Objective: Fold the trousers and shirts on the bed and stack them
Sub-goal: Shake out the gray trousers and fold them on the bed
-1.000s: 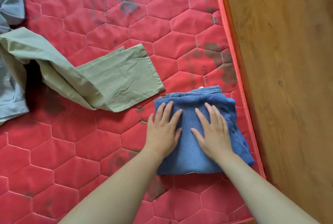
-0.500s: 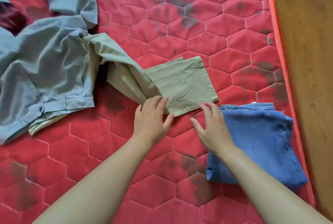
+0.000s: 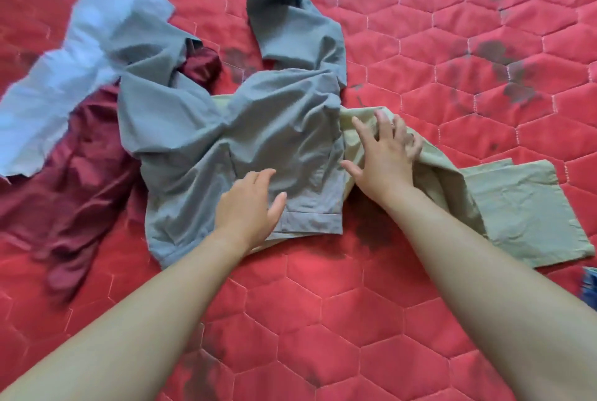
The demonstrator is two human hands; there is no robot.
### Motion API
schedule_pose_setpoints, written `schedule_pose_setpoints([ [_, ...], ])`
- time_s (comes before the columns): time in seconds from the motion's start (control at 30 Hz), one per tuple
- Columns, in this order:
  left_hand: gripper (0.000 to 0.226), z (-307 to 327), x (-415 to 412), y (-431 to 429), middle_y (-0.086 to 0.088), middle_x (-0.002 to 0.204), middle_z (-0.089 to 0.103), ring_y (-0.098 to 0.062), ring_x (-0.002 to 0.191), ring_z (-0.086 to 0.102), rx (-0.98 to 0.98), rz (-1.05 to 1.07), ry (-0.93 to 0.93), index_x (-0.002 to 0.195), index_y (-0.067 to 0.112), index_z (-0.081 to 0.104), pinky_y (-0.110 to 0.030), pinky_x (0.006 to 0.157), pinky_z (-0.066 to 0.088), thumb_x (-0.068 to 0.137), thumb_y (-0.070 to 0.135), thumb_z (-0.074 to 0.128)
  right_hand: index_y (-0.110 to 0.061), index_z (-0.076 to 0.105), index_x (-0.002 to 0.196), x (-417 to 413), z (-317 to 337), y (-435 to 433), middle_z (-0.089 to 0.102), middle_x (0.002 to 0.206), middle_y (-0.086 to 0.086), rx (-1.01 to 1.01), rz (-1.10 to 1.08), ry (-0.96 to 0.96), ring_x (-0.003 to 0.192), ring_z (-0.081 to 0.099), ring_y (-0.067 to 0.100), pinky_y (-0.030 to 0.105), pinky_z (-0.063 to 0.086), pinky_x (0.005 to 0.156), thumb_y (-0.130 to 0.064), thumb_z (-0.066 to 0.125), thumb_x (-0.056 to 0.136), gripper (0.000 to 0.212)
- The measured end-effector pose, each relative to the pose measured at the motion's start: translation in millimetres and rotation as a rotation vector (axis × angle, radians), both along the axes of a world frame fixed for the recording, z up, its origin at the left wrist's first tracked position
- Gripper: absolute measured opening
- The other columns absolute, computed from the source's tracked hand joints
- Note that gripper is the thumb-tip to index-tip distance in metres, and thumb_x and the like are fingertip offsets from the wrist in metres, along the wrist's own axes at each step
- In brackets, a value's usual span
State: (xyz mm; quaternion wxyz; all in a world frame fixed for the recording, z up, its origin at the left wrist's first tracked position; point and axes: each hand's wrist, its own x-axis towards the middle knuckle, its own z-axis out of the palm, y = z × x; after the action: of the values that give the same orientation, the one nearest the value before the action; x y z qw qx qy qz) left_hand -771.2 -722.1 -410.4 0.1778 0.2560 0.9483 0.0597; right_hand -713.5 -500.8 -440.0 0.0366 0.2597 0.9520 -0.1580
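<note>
Both hands flat: left (image 3: 248,207) on grey garment (image 3: 258,129) edge, right (image 3: 384,158) on khaki trousers (image 3: 517,207).

Two bare forearms (image 3: 155,320) enter from about 7 and 5 o'clock, ending in a bare left hand (image 3: 248,207) and right hand (image 3: 384,155) with short nails.

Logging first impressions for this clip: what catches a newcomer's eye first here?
A crumpled grey garment heaped mid-bed on the red quilted mattress, partly over a maroon garment. The left hand lies flat on the grey; the right hand is on khaki trousers beside it.
</note>
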Motion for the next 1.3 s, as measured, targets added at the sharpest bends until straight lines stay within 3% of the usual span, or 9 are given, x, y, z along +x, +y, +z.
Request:
schedule_pose_setpoints([
  [0.17,0.045,-33.5,-3.6,-35.3,-0.002,0.127,0.052,-0.024,0.119,0.047,0.023,0.068,-0.162,0.132,0.02,0.045,-0.042,0.092,0.043,0.091,0.038,0.05,-0.035,0.048,0.129,0.8,-28.9,-16.2,0.029,0.146,0.001,0.081,-0.013,-0.152,0.132,0.024,0.03,0.048,0.022,0.1,-0.053,0.06,0.082,0.052],
  [0.23,0.043,-48.7,4.6,-42.7,-0.001,0.127,0.052,-0.023,0.12,0.046,0.031,0.065,-0.207,0.129,0.022,0.047,-0.041,0.094,0.043,0.089,0.036,0.053,-0.027,0.054,0.125,19.3,-38.3,-30.0,0.027,0.15,0.004,0.102,0.041,-0.078,0.138,0.016,0.032,0.048,0.016,0.107,-0.046,0.064,0.081,0.049],
  [0.33,0.039,-72.5,15.5,-54.8,0.002,0.125,0.05,-0.021,0.12,0.044,0.046,0.074,-0.215,0.125,0.023,0.05,-0.039,0.096,0.041,0.087,0.034,0.056,-0.011,0.062,0.119,45.6,-53.7,-58.6,0.043,0.142,0.016,0.013,0.254,0.093,0.135,0.032,0.039,0.051,0.027,0.108,-0.032,0.076,0.075,0.051],
  [0.47,0.038,-93.5,22.3,-71.7,0.006,0.124,0.048,-0.018,0.12,0.042,0.058,0.077,-0.076,0.117,0.024,0.054,-0.041,0.094,0.037,0.08,0.03,0.063,-0.022,0.045,0.137,66.4,-80.2,-85.6,0.028,0.152,0.007,-0.209,0.27,-0.119,0.142,0.019,0.026,0.04,0.03,0.111,-0.03,0.071,0.079,0.064],
  [0.53,0.043,-98.9,23.3,-79.2,0.006,0.127,0.047,-0.017,0.123,0.041,0.08,0.052,-0.042,0.118,0.025,0.053,-0.044,0.098,0.036,0.077,0.026,0.066,-0.024,0.045,0.136,64.6,-85.2,-87.0,0.033,0.148,0.006,-0.194,0.26,-0.125,0.139,0.023,0.027,0.043,0.037,0.105,-0.024,0.074,0.076,0.067],
  [0.63,0.054,-103.9,23.4,-93.3,0.003,0.133,0.044,-0.019,0.124,0.042,0.111,0.024,-0.027,0.124,0.025,0.049,-0.046,0.1,0.037,0.074,0.018,0.068,-0.017,0.059,0.116,55.0,-85.7,-85.8,0.052,0.119,0.007,-0.196,0.252,-0.003,0.114,0.045,0.03,0.045,0.05,0.083,-0.011,0.078,0.066,0.054],
  [0.8,0.064,-107.0,20.7,-125.0,-0.001,0.127,0.044,-0.023,0.118,0.044,0.094,0.225,-0.023,0.131,0.022,0.046,-0.042,0.098,0.037,0.074,0.031,0.072,-0.017,0.067,0.111,55.8,-83.9,-78.9,0.062,0.11,0.002,-0.235,0.23,0.073,0.106,0.052,0.027,0.038,0.048,0.084,-0.014,0.069,0.078,0.033],
  [1.1,0.06,-114.9,26.2,-138.5,0.003,0.123,0.048,-0.019,0.118,0.044,0.179,0.204,-0.05,0.127,0.026,0.051,-0.04,0.098,0.036,0.072,0.036,0.075,-0.015,0.071,0.095,63.5,-82.4,-67.2,0.072,0.089,0.002,-0.174,0.217,0.29,0.078,0.063,0.026,0.033,0.05,0.067,-0.021,0.064,0.086,0.013],
  [1.3,0.054,-124.6,49.1,-166.0,-0.002,0.119,0.047,-0.021,0.115,0.045,0.176,0.398,0.026,0.12,0.025,0.057,-0.042,0.099,0.034,0.071,0.035,0.076,-0.011,0.07,0.095,86.7,-100.3,-66.6,0.067,0.096,0.003,-0.231,0.138,0.234,0.086,0.06,0.027,0.029,0.043,0.077,-0.013,0.066,0.085,0.011],
])
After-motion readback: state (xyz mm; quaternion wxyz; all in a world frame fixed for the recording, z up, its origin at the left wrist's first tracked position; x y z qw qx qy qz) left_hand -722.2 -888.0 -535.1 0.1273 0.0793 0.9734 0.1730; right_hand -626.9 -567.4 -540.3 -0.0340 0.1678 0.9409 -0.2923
